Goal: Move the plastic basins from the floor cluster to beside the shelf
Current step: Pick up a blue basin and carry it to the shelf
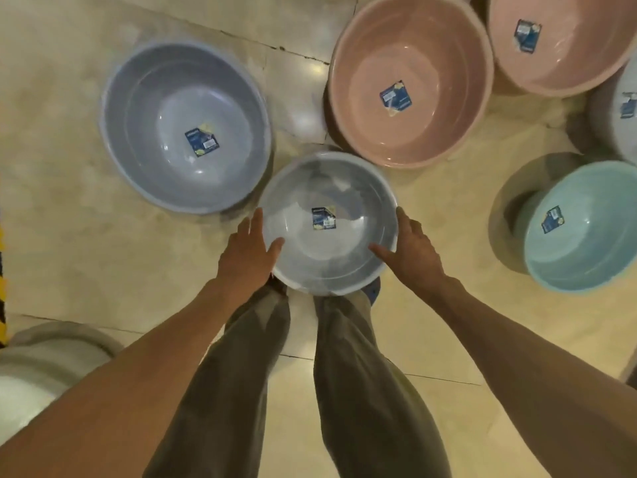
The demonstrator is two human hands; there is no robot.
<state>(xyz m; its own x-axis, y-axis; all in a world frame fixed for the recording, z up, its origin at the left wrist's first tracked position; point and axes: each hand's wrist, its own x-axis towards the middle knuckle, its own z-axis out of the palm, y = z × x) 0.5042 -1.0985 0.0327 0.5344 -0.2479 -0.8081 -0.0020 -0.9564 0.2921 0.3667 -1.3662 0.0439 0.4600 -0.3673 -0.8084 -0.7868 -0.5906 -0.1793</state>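
Beige tiled floor point(69, 236); yellow-black hazard tape point(2, 288) at left edge; khaki trousers point(362, 391).

warm dim light; floor point(303, 119) glare; blurred, warped edges

Beige tiled floor point(86, 236) carries blue-grey basin point(182, 129), pink basin point(410, 81), probably teal basin point(582, 229).
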